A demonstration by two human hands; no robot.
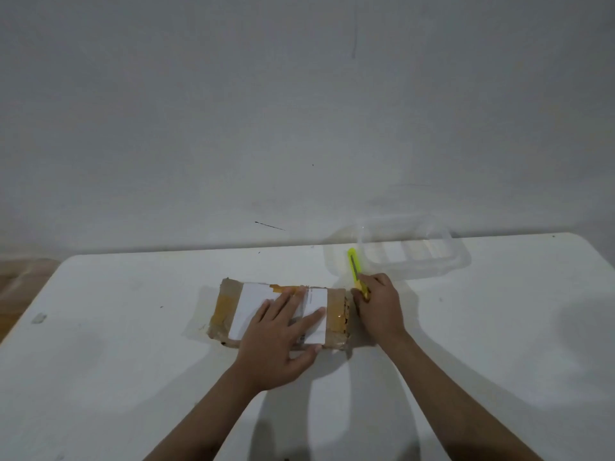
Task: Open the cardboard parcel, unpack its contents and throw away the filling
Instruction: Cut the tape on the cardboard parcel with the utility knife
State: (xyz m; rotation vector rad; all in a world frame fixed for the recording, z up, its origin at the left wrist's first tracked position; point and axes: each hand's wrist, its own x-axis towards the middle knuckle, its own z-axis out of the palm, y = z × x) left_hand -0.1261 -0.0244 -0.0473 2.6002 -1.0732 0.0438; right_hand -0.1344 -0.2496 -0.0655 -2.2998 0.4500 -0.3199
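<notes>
A flat cardboard parcel, wrapped in brown tape and bearing a white label, lies in the middle of the white table. My left hand rests flat on its top with fingers spread. At the parcel's right end my right hand grips a yellow utility knife. The knife's handle points away toward the wall, and its blade end is hidden by my fingers beside the parcel's right edge.
A clear plastic container stands at the back of the table, just behind the knife. A grey wall rises behind the table. The table's left edge runs diagonally, with wooden floor beyond it.
</notes>
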